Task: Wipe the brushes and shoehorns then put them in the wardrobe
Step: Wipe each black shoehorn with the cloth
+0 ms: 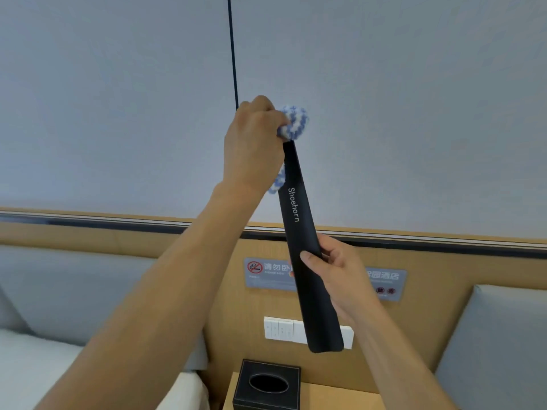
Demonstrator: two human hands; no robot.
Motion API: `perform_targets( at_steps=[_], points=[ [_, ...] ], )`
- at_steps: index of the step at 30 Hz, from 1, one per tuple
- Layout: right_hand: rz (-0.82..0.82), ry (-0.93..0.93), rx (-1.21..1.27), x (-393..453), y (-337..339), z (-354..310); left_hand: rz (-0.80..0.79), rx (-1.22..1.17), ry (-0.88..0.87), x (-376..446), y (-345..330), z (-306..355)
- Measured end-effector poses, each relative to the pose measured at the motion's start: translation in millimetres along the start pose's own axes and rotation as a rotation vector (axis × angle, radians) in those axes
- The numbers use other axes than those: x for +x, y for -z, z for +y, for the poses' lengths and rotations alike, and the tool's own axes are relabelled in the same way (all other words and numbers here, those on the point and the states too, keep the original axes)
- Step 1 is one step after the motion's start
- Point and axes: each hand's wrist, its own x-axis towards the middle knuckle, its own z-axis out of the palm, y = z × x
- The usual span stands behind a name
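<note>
Gripping the long black plastic shoehorn (307, 261) at two stations, I hold it raised in front of the pale grey wall (118, 99), tilted so its narrow end points up and slightly left and its wide end hangs low. My right hand (337, 276) pinches the lower half: the thumb presses across the front face and the fingers close behind the far edge. My left hand (254, 143) is clenched around a blue-and-white striped knitted cloth (293, 122), which is bunched over the shoehorn's narrow top end; a second fold of the cloth shows below the hand, against the left edge of the shaft.

Item condition: the shoehorn is matte black, smooth, and widens steadily from top to bottom, ending in a rounded, blunt tip. White lettering reading "Shoehorn" runs lengthwise along the upper shaft. The top end is hidden by the cloth.

Surroundings: behind the shoehorn's lower part I see a tan wooden headboard panel (231, 321) carrying a grey no-smoking sign (266, 273) and a white switch plate (281, 329). Below the tip, a black leather-look tissue box (266, 386) with an oval opening stands on a light wooden bedside surface (340, 398). Grey padded cushions (68, 285) flank the panel on both sides.
</note>
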Motion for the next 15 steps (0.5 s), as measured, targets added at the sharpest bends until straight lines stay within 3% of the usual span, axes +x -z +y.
perform_targets(
  at_steps=[3, 15],
  points=[
    [0.023, 0.019, 0.024, 7.1, -1.5, -1.9, 0.008, 0.008, -0.027, -8.2, -9.5, 5.5],
    [0.151, 0.088, 0.439, 22.8, 7.5, 0.3, -0.304, -0.167, -0.249, -87.3, -28.9, 30.3]
  ],
)
